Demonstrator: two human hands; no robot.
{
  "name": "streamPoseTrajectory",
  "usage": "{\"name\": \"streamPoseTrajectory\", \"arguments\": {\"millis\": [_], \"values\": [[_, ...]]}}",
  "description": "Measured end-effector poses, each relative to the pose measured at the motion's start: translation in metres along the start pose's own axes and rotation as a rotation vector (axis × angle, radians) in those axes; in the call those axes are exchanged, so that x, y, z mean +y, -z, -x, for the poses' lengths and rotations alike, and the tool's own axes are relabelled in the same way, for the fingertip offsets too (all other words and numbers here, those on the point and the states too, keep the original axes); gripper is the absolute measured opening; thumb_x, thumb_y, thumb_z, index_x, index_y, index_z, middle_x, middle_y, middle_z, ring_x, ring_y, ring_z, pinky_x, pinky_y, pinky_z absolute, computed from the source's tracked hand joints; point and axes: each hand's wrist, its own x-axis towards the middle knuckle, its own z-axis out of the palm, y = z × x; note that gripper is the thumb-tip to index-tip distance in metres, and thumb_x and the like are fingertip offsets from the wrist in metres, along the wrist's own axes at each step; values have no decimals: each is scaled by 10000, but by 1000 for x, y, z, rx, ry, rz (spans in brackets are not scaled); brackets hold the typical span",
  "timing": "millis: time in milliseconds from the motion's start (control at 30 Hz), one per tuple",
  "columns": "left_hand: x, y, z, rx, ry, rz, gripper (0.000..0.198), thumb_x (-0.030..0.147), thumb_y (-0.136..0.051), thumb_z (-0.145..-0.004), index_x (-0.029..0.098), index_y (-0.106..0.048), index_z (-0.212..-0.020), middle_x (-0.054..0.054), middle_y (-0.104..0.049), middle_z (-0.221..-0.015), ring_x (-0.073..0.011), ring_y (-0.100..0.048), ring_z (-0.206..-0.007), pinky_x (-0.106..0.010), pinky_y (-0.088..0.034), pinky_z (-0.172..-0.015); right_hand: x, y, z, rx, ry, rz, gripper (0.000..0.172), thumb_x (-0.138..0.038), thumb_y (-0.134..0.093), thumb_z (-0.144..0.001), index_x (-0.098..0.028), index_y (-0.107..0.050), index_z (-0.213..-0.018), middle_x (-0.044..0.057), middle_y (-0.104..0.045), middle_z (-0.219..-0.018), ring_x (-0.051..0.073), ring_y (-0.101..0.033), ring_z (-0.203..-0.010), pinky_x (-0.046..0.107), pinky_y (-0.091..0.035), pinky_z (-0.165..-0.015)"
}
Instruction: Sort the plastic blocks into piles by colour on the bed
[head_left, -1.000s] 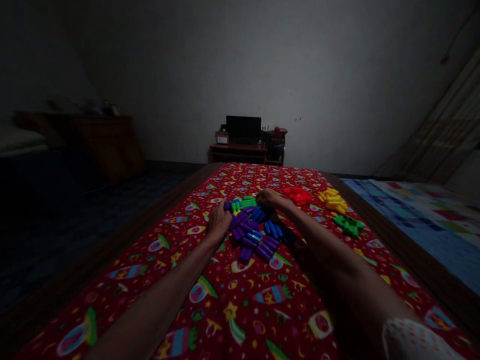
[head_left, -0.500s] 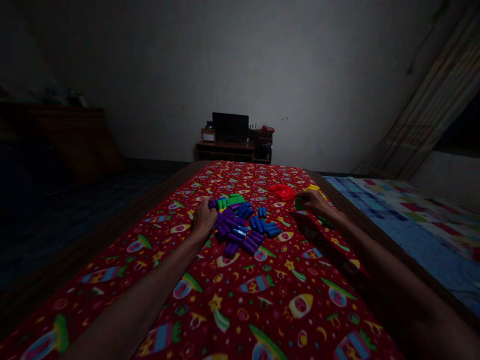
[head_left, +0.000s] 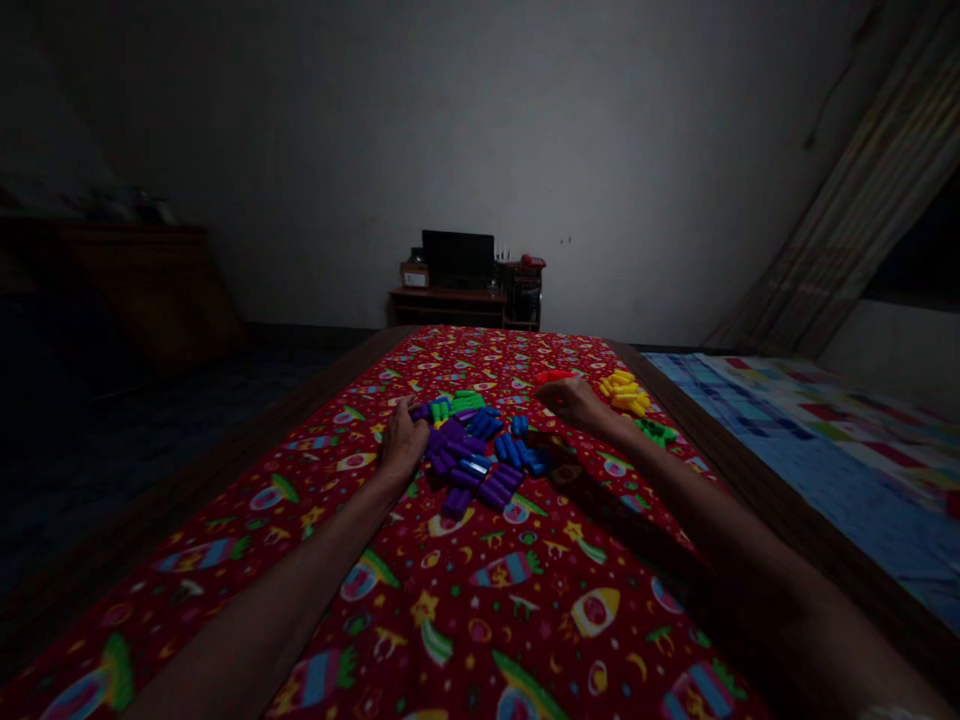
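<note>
Foreground: a red printed cloth [head_left: 525,600], matt and patterned with rockets, stars and moons, covers a long flat surface with a dark wooden edge [head_left: 750,470]. Two bare forearms extend across it.

The left hand [head_left: 403,445] lies knuckles-up against the left edge of a mixed heap of blocks [head_left: 472,455], which sits at mid-cloth. The heap is made of short, glossy plastic cylinders, purple and blue with a few green at its far side. The hand's fingers are curled narrow, and whether they grip a piece cannot be told.

The right hand [head_left: 574,400] hovers just right of the heap, loosely closed, its contents hidden. Just beyond it lies a red pile [head_left: 550,377]. A yellow pile [head_left: 624,392] and a green pile [head_left: 657,431] are to its right, each apart from the others.

Background: a low wooden desk [head_left: 465,300] with a dark monitor [head_left: 457,258] stands against a plain wall, and a pleated striped curtain [head_left: 862,230] hangs at the right.
</note>
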Motion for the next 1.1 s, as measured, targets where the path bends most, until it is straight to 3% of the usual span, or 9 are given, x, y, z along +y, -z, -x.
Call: {"name": "streamPoseTrajectory", "arguments": {"millis": [133,233,400,567,700,800,933,1100], "values": [[-2,1,2,15,-18,54,558,78,-458,-768,193,-444,-1314,-103,-617,-1272,-239,-555,-1205,-395,-404,-1041,-60,-42,-57,-148,157,-4,232,-122,-503,-811,-120,-724,-881,54,-711,-791,140,-611,-719,213,-406,-657],[-4,1,2,39,-32,79,554,79,-455,-767,201,-445,-1307,-106,-618,-1265,-230,-565,-1188,-380,-410,-1033,-95,-71,-85,-235,150,153,264,-151,-466,-854,-99,-704,-955,126,-716,-913,184,-649,-816,239,-441,-691],[-8,-2,0,59,-31,95,528,96,-472,-782,212,-449,-1297,-100,-629,-1246,-222,-577,-1170,-376,-421,-1017,-116,-91,-102,-387,149,318,324,-268,-501,-870,-136,-650,-1126,168,-688,-1081,272,-645,-1013,336,-503,-779],[-10,-4,-3,59,-34,91,550,102,-473,-778,224,-435,-1312,-93,-621,-1259,-218,-580,-1165,-373,-422,-1012,-113,-89,-103,-516,132,315,319,-334,-593,-828,-198,-663,-1107,125,-687,-1114,263,-639,-1024,334,-510,-796],[-10,-3,-4,27,-21,97,554,106,-463,-773,207,-430,-1317,-111,-612,-1267,-226,-593,-1144,-377,-434,-991,-110,-82,-95,-476,43,241,323,-365,-645,-792,-162,-679,-1041,118,-689,-1079,236,-638,-971,282,-489,-747],[-10,-3,-3,29,-18,97,546,107,-458,-773,203,-438,-1310,-111,-619,-1255,-225,-591,-1146,-376,-429,-994,-102,-73,-88,-373,26,90,287,-331,-701,-748,-145,-685,-966,79,-703,-953,182,-630,-845,224,-439,-661],[-9,-2,-2,44,-18,87,537,117,-472,-768,211,-451,-1296,-107,-623,-1253,-226,-585,-1158,-372,-434,-987,-76,-57,-73,-122,-22,-91,246,-273,-710,-737,-122,-657,-923,33,-685,-837,128,-587,-744,193,-374,-599],[-7,-1,-3,28,-12,74,537,114,-458,-777,200,-435,-1307,-110,-621,-1259,-222,-597,-1144,-360,-452,-963,-11,-18,-31,83,-185,-291,189,-324,-623,-782,-136,-615,-799,19,-654,-673,125,-588,-609,214,-404,-557]]}}
